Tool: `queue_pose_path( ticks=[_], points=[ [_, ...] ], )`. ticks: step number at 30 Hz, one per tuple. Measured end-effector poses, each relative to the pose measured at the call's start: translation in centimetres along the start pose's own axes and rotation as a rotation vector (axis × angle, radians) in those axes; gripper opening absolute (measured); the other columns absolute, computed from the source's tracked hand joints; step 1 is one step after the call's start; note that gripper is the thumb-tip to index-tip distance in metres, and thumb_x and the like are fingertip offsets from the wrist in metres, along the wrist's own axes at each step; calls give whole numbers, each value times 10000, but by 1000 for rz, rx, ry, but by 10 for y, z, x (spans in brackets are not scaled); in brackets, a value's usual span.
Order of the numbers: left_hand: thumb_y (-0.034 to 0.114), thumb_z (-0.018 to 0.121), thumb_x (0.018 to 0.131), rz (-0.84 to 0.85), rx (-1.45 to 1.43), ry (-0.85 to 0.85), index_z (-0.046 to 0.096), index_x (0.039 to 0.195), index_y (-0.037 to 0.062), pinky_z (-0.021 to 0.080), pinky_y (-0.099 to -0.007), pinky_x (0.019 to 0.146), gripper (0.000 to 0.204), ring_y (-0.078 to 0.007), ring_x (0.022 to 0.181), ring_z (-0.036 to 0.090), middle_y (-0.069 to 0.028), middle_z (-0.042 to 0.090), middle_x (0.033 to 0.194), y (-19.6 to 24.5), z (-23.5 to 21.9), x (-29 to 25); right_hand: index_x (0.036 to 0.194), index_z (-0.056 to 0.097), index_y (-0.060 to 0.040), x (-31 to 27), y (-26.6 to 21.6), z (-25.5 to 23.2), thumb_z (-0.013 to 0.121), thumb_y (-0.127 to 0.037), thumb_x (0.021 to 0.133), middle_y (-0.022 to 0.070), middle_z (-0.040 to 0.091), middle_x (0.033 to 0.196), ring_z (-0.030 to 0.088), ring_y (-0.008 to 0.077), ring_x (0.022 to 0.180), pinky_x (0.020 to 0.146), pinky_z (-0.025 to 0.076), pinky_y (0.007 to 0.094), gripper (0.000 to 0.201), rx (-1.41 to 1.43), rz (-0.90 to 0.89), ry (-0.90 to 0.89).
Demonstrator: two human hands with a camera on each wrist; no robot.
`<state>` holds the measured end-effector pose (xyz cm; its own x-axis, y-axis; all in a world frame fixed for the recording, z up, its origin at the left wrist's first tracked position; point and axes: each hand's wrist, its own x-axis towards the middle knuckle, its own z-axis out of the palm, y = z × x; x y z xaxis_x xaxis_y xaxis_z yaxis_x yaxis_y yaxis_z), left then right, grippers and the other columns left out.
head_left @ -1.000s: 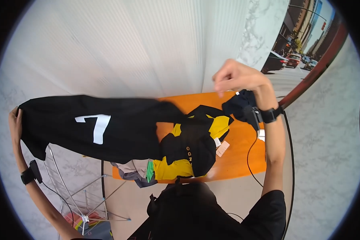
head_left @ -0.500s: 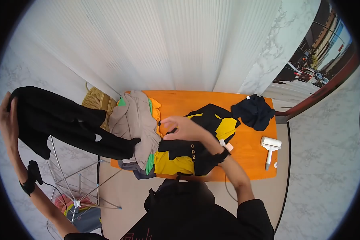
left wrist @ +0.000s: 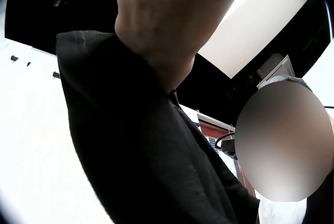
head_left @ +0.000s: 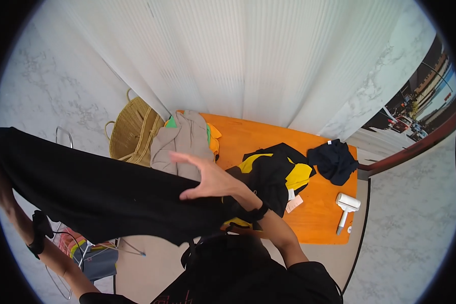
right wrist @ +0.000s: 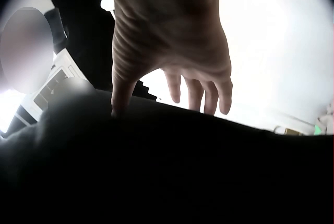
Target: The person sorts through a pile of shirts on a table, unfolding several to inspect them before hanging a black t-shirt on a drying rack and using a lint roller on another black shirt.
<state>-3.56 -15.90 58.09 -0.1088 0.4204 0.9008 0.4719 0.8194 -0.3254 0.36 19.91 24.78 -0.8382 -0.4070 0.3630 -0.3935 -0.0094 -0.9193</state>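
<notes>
A black garment [head_left: 111,195] stretches from the far left across the front of the table in the head view, its white figure out of sight. At its upper left end it hangs from my left hand [head_left: 0,185]; in the left wrist view the cloth [left wrist: 130,135] hides the fingers of that hand [left wrist: 156,46]. My right hand [head_left: 210,178] is over the garment's right part, thumb and fingers spread. The right wrist view shows this hand [right wrist: 172,52] with its fingertips at the cloth's edge, gripping nothing; contact is unclear.
On the orange table [head_left: 319,218] lie a grey garment [head_left: 182,144], a black and yellow one [head_left: 273,175], a dark blue one [head_left: 333,161] and a white lint roller [head_left: 347,202]. A woven basket [head_left: 131,131] stands at the left, a metal rack [head_left: 129,245] below it.
The garment has swung from its bunched state into a long spread, its white figure gone from sight. My right hand, earlier high at the right, has moved left over it, its fingers now spread.
</notes>
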Motion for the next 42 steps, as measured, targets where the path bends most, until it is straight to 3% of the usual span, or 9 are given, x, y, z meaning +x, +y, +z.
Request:
queue_pose_path(
  ticks=[3,5,8,11,18,21,23,32,42],
  points=[
    [115,598,950,-214,-135,-158,566,1045,-32,398,-279,804,178,-149,878,528,-114,588,965,-78,31,-78,1428,402,-2,-13,14,16,796,-305,771,149,561,1331,509,231,1249,1085,361,353,823,194,165,-182],
    [94,584,964,-333,-298,-219,657,1041,-64,467,-233,744,191,-86,807,577,-52,664,879,-13,75,-100,1411,417,9,-26,37,28,779,-329,796,138,574,1312,535,220,1211,1059,389,334,790,306,292,-278],
    [112,608,880,-455,-419,-663,496,768,-43,311,-306,525,222,-92,611,332,-51,366,606,74,132,-119,1250,558,47,-47,91,50,721,-379,861,105,665,1082,610,162,998,885,486,292,600,433,402,-279],
    [140,641,868,-513,-569,-741,523,734,-42,377,-359,533,255,-260,533,354,-201,443,601,99,194,-188,807,646,50,-70,145,71,643,-398,931,2,580,646,509,74,611,559,426,282,465,113,437,46],
    [183,632,873,-589,-683,-864,556,712,-59,415,-418,568,300,-406,586,526,-246,495,618,114,239,-264,665,562,13,-105,176,12,653,-402,924,6,441,552,377,53,562,497,319,303,498,112,904,104],
    [153,636,865,-652,-751,-911,499,681,-63,367,-388,525,315,-355,518,415,-226,418,586,114,239,-269,800,620,15,-109,201,9,687,-405,892,43,538,625,499,106,582,538,406,315,434,-272,815,132],
    [146,636,863,-674,-789,-934,488,677,-63,357,-383,517,316,-341,510,394,-218,404,578,120,239,-262,1033,623,22,-94,200,22,743,-395,829,104,650,848,647,247,790,710,509,351,480,-774,600,575],
    [219,714,829,-378,-790,-860,505,633,-35,388,-424,515,382,-435,561,439,-241,420,565,147,237,-211,1345,452,-24,-2,152,91,774,-344,780,161,521,1295,534,373,1167,960,469,403,725,-567,275,563],
    [294,683,856,-488,-782,-939,513,615,-49,378,-422,514,452,-403,520,441,-223,387,526,119,236,-213,955,637,-33,-3,183,59,690,-148,860,111,677,914,672,299,871,738,523,359,159,-591,345,766]
  ],
)
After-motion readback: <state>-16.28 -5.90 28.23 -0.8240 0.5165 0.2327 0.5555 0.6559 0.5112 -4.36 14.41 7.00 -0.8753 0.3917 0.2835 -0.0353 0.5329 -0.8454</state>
